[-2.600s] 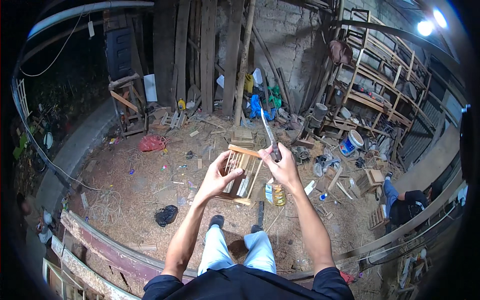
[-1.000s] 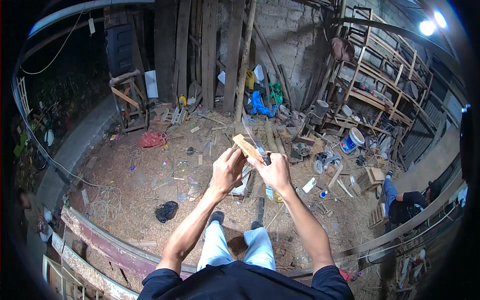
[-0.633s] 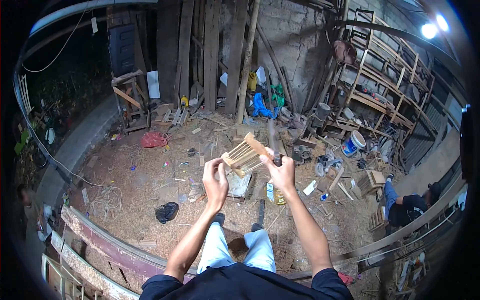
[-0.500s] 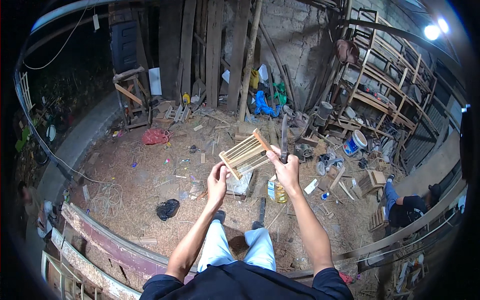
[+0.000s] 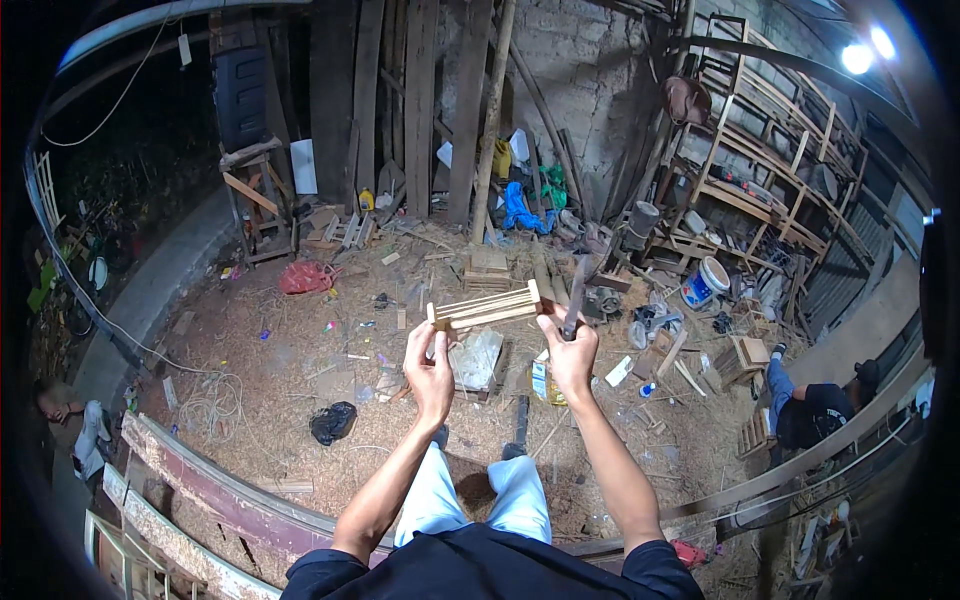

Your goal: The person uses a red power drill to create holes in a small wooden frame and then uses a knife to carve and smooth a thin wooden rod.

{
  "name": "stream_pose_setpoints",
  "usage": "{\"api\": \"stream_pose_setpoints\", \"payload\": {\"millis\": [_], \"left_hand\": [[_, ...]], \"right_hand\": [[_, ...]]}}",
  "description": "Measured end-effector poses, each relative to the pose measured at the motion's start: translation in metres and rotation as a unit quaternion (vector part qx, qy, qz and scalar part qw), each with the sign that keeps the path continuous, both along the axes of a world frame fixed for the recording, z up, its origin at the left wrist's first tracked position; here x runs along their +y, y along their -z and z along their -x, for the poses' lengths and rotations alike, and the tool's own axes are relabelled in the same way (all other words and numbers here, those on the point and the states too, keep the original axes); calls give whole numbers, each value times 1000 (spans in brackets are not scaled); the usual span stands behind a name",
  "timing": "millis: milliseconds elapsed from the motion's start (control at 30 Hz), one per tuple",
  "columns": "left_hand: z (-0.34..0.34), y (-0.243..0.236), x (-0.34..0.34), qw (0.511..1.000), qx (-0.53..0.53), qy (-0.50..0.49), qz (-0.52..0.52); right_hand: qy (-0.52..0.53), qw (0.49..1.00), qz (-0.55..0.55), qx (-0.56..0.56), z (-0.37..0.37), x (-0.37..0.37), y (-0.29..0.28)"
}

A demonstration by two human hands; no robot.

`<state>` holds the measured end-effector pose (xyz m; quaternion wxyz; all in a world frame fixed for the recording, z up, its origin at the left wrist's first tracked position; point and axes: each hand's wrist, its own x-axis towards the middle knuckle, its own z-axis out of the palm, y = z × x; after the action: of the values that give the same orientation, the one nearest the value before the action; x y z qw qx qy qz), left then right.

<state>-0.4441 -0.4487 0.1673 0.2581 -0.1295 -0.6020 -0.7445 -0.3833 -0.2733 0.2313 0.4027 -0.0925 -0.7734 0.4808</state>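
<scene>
A small slatted wooden frame [image 5: 488, 307], made of two end pieces joined by thin rods, is held up in front of me almost level. My left hand [image 5: 430, 372] pinches its left end from below. At the other end, my right hand [image 5: 572, 362] steadies the frame with thumb and fingers. That same hand also grips a dark knife [image 5: 576, 292], whose long blade points up beside the frame's right end. Some right-hand fingertips are hidden behind the wood.
Below the frame a pale block [image 5: 477, 360] sits on the shaving-strewn ground. A black plastic bag [image 5: 333, 422] lies left, a white bucket [image 5: 706, 283] right. One person [image 5: 815, 412] is low at far right, another [image 5: 88, 440] at far left. Planks [image 5: 240, 490] cross the lower left.
The wooden frame has turned from a steep slant to nearly level, showing its side edge-on. My left hand has shifted slightly left; the knife now leans a little right.
</scene>
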Motion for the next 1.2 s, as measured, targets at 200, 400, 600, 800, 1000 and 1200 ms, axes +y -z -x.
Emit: {"api": "stream_pose_setpoints", "payload": {"millis": [200, 400, 600, 800, 1000, 1200], "left_hand": [[-2, -11, -8, 999, 13, 22, -20], [-17, -36, -15, 996, 48, 69, 29], [-9, -30, -15, 993, 76, 60, 65], [16, -9, -17, 980, -73, 167, -75], [17, 12, -11, 927, -189, 253, -203], [16, 9, 6, 941, -179, 248, -145]], "right_hand": [[-43, 998, -28, -42, -12, -10, -2], [-73, 997, -2, -39, -8, -12, 2], [-116, 991, 43, -55, -1, 1, 15], [-186, 981, 55, 22, -4, -2, -1], [-165, 984, 33, 65, -4, -12, -5], [-120, 988, 82, 52, 4, -24, -4]]}}
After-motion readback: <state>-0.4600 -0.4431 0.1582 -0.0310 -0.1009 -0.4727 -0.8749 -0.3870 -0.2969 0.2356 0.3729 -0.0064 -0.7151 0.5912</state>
